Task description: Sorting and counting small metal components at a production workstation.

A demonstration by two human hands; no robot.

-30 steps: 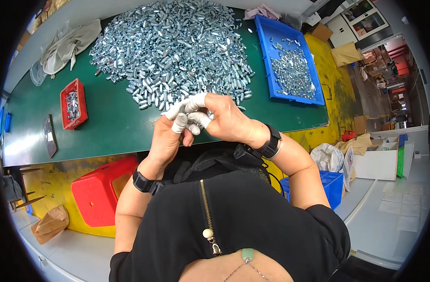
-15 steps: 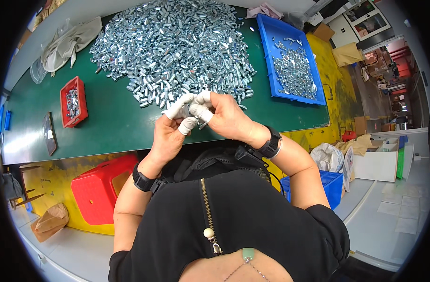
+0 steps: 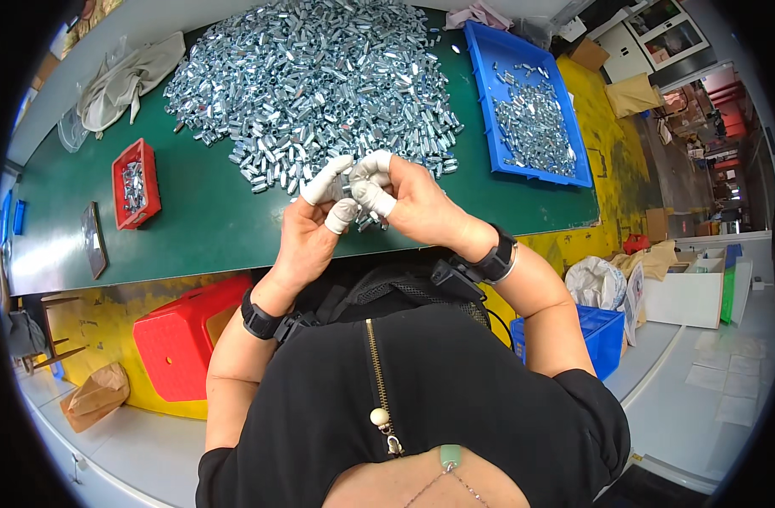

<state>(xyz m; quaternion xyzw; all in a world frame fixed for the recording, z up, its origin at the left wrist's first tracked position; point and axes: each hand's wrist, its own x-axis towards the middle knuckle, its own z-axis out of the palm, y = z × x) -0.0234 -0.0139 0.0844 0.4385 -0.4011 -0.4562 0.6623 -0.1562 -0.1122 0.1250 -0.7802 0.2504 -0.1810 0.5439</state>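
Note:
My left hand [image 3: 313, 222] and my right hand [image 3: 408, 196] meet over the near edge of the green table [image 3: 209, 190], white coverings on their fingertips. Each hand is closed in a pinch, and small silvery hex metal pieces [image 3: 347, 192] show between the fingers. A few more pieces [image 3: 369, 223] lie just under the right fingers, partly hidden by them. Right beyond my fingertips spreads a big heap of the same long hex metal pieces [image 3: 319, 93].
A blue tray [image 3: 535, 176] of similar pieces stands at the right, a small red bin [image 3: 136, 220] of them at the left. Near that bin lies a dark phone-like slab [image 3: 93, 240]. A grey cloth [image 3: 129, 85] rests at the far left. Below is a red stool [image 3: 171, 347].
My fingers have shifted slightly, the right hand curling a little and moving right. The view has turned a touch; heap and containers look the same.

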